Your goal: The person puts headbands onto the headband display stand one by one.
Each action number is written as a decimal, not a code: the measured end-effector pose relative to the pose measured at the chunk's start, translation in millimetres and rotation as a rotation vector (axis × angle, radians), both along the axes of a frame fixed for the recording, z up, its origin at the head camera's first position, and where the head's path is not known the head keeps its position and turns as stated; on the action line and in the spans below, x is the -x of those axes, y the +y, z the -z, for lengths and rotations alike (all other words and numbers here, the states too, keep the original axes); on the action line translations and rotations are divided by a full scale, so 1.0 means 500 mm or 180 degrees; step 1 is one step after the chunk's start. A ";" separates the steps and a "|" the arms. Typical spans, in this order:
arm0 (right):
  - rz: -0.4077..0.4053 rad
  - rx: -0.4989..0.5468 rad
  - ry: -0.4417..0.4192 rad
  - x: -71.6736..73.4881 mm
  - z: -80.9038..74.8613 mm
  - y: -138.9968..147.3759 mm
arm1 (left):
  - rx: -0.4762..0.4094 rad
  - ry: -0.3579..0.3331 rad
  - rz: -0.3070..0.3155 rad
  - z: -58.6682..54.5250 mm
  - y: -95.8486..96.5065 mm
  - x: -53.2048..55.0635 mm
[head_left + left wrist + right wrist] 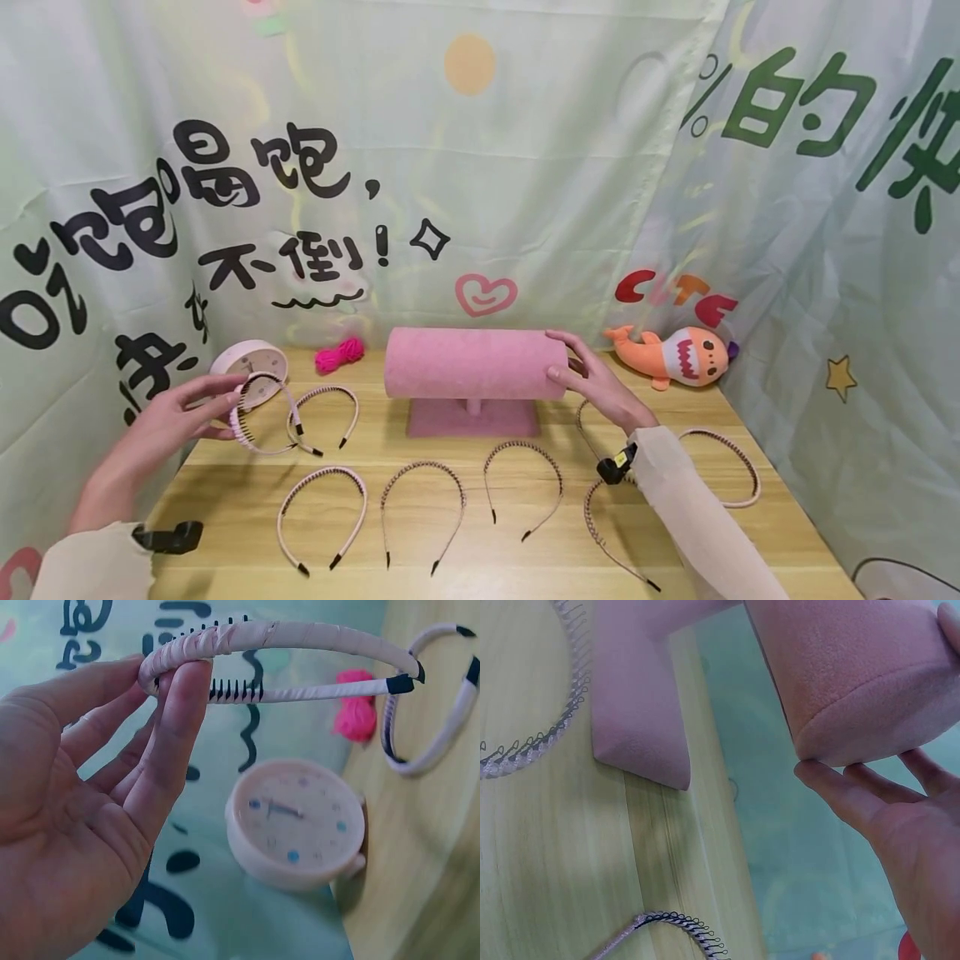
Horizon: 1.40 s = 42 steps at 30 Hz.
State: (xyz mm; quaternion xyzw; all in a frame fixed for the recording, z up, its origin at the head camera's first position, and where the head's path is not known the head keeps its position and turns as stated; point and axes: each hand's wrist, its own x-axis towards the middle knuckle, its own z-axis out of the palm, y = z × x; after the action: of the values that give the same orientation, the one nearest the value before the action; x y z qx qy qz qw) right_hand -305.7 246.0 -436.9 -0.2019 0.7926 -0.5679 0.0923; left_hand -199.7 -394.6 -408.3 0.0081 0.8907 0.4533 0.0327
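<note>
My left hand (168,421) pinches a pale pink headband (300,636) between thumb and fingers. It holds the band raised at the left of the table; dark comb teeth line its inner side and its tips are black. At the far middle stands a pink plush headband stand (472,362), a horizontal roll on a post and flat base. My right hand (600,385) grips the roll's right end, fingertips (810,771) at its edge and the thumb on the front. No headband lies on the roll.
Several headbands lie on the table, among them one at front left (283,521), one in the middle (423,464) and one at right (753,479). At the back are a round clock (273,354), a pink yarn bundle (339,356) and an orange plush toy (693,358). Printed curtains (540,208) surround the table.
</note>
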 end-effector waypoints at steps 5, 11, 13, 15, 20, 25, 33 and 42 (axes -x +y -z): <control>-0.0001 0.0024 0.0003 0.001 0.001 -0.002 | -0.0105 0.0060 0.0091 -0.020 0.039 0.023; 0.0003 0.0012 -0.0005 0.000 0.002 -0.001 | -0.0506 0.0204 0.0321 -0.035 0.086 0.059; 0.0013 0.0009 -0.0012 0.000 0.001 -0.001 | -0.0519 0.0270 0.0406 -0.040 0.101 0.070; 0.0022 0.0004 -0.0017 0.000 0.000 -0.002 | -0.0520 0.0325 0.0454 -0.046 0.118 0.080; 0.0016 0.0007 -0.0001 0.000 -0.001 -0.003 | -0.0554 0.0399 0.0507 -0.061 0.162 0.098; 0.0008 0.0015 -0.0014 0.001 0.000 -0.001 | -0.0549 0.0401 0.0503 -0.070 0.203 0.111; -0.0011 0.0021 0.0005 0.002 0.001 -0.001 | -0.0734 0.0406 0.0536 -0.084 0.249 0.123; -0.0037 0.0050 0.0005 0.001 0.002 0.000 | -0.0933 0.0372 0.0649 -0.077 0.295 0.139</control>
State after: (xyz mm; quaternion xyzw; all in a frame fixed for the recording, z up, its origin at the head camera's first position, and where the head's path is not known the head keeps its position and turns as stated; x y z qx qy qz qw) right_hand -306.1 246.2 -438.0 -0.2076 0.7870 -0.5734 0.0934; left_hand -269.4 -247.4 -369.9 0.1293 0.8101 0.5714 0.0252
